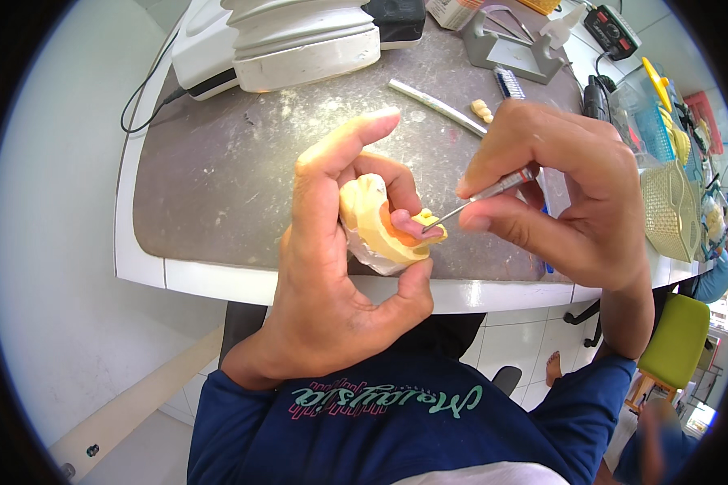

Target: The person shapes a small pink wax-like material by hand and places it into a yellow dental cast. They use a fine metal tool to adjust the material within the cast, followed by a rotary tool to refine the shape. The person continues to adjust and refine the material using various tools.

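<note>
In my left hand (323, 250) is a yellow dental cast (368, 218) with a pale plaster base, gripped between thumb and fingers above the table's front edge. Pink wax (416, 228) and an orange patch (391, 226) lie along its inner side. My right hand (558, 194) pinches a thin metal dental carving tool (501, 185) between thumb and forefinger. Its slender tip meets the pink wax near the cast's right end; whether it presses in is too small to tell.
On the grey worktop (210, 186) lie a white stick (437, 107), small tooth-coloured pieces (482, 111) and a brush (509, 83). A ribbed white hose (307, 40) stands at the back, a grey stand (514, 52) at back right. Baskets (670, 212) line the right; a green chair (678, 339) stands beyond.
</note>
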Available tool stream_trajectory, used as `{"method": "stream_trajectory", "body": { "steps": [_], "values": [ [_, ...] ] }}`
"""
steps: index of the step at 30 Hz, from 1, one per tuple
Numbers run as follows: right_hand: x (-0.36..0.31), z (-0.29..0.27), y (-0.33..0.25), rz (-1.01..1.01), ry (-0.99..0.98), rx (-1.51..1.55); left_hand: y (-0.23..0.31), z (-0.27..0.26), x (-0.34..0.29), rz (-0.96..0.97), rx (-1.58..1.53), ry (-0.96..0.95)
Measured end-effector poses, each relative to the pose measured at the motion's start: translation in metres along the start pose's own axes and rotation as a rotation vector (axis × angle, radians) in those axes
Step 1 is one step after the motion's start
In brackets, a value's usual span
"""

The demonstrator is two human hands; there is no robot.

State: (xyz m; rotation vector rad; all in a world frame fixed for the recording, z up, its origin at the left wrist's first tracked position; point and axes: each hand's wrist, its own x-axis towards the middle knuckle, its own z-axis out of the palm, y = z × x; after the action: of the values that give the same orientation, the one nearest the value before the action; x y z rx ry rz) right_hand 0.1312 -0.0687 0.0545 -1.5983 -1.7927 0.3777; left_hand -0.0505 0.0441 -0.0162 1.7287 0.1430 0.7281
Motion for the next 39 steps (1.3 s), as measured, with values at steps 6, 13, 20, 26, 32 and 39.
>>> {"method": "stream_trajectory", "body": {
  "steps": [6,13,20,26,32,39],
  "values": [
    [-0.003,0.007,0.001,0.127,0.116,0.216,0.000,0.002,0.001,0.003,-0.006,0.002],
    [-0.003,-0.009,-0.014,0.545,-0.024,0.238,0.001,0.002,0.001,-0.007,-0.007,0.001],
    [-0.011,-0.012,-0.010,0.330,0.095,0.096,0.003,0.002,0.001,-0.019,-0.007,-0.007],
    [-0.017,-0.005,0.000,0.271,0.212,-0.075,0.002,0.006,-0.005,-0.067,-0.087,0.065],
    [-0.030,0.018,0.011,0.123,0.114,-0.415,-0.001,-0.002,-0.006,-0.034,0.066,0.000],
    [-0.024,0.015,-0.003,0.113,0.253,-0.354,0.001,-0.004,-0.006,-0.051,0.075,0.030]
  ]
}}
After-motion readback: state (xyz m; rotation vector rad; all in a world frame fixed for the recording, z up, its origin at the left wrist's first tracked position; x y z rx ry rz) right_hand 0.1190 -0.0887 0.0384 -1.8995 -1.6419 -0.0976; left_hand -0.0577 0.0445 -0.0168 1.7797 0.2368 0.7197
